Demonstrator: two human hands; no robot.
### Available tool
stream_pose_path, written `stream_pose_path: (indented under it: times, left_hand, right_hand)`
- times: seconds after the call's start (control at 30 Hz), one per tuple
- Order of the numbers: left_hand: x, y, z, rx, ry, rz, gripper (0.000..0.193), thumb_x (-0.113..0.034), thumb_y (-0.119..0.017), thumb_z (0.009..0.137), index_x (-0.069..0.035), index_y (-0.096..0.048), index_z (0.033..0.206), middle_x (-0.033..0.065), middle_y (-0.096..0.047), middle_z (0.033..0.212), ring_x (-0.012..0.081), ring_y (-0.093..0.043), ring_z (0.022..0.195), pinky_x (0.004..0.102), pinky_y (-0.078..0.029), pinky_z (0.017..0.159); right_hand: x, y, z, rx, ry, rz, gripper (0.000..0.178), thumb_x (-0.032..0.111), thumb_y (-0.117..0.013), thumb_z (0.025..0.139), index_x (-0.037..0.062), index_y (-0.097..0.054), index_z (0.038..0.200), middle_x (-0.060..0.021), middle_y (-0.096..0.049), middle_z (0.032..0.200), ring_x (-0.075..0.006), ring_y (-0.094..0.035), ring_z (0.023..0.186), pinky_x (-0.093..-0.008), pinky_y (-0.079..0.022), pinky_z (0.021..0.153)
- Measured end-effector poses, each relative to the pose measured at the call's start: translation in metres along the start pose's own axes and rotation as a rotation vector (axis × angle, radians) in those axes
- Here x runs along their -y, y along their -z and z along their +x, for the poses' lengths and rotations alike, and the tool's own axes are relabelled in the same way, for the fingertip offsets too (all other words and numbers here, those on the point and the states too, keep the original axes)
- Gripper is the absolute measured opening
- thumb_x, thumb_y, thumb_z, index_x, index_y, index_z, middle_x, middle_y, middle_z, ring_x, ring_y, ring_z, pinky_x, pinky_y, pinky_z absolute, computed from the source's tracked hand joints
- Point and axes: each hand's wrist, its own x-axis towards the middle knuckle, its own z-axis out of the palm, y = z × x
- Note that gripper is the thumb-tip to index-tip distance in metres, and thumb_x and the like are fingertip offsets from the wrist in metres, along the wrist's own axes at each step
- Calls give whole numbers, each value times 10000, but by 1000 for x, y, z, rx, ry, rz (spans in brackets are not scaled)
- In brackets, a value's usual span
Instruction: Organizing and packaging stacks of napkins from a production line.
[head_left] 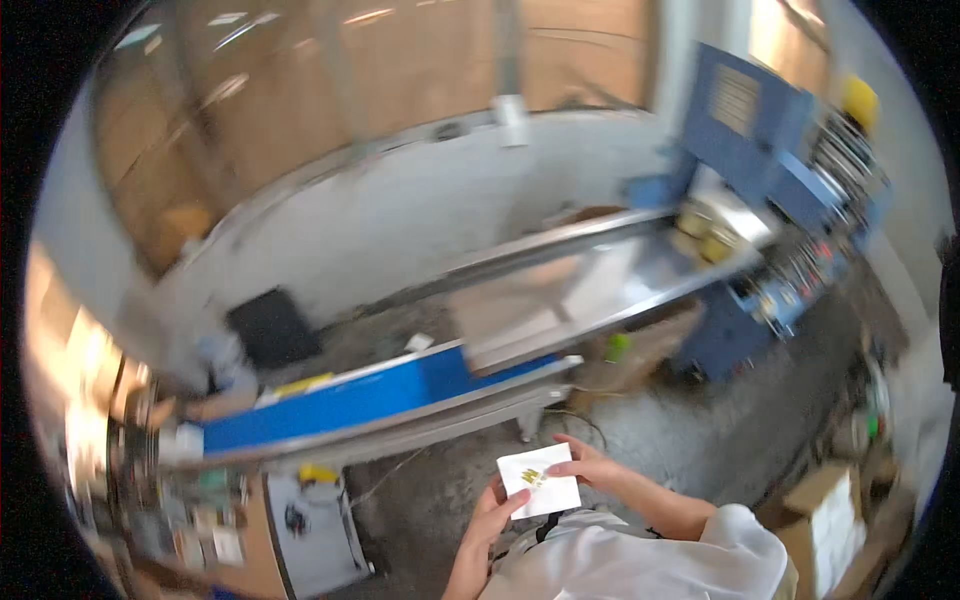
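Close in front of my body, a square white paper napkin (pixel 515 470) with a small gold print at its middle is held between both hands. My left hand (pixel 488 512) is closed on its lower left edge, thumb on top. From the right, my right hand (pixel 590 466) grips the opposite edge, its thumb also lying on the upper face. The fingers beneath are hidden. Whether it is one napkin or a thin stack I cannot tell.
Ahead runs a blue conveyor belt (pixel 330 410), below a metal table (pixel 600 300) leading to a blue machine (pixel 740 120). A grey cart (pixel 312 535) stands at the lower left. At my right sits an open cardboard box (pixel 795 545) with white stacks.
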Motion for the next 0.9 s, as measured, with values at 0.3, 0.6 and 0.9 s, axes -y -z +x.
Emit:
stream_pose_path:
  times: [0.3,0.6,0.9]
  left_hand:
    - [-59,237,-154,-567,-246,-385,694,-187,-693,889,28,-321,1434,140,-599,1224,217,-614,1077,337,-532,847]
    - [143,389,-314,-1498,-216,-462,256,-167,-714,854,-13,-605,1027,8,-603,748,98,-562,644,253,-447,535]
    - [258,336,-325,-1445,644,-159,238,-205,-516,810,-32,-622,685,79,-548,606,205,-512,566,400,-432,564]
  right_hand:
    - [-1,-286,185,295,34,-146,888,117,-781,768,-20,-246,1464,-171,-541,1271,-259,-566,1130,-372,-488,940]
    - [37,-597,407,407,152,-71,694,177,-761,789,65,-384,1362,-117,-591,1189,-251,-628,1024,-413,-553,786]
    - [-62,-896,659,433,18,130,850,195,-803,759,54,-297,1428,-136,-555,1212,-254,-614,1027,-399,-530,772]
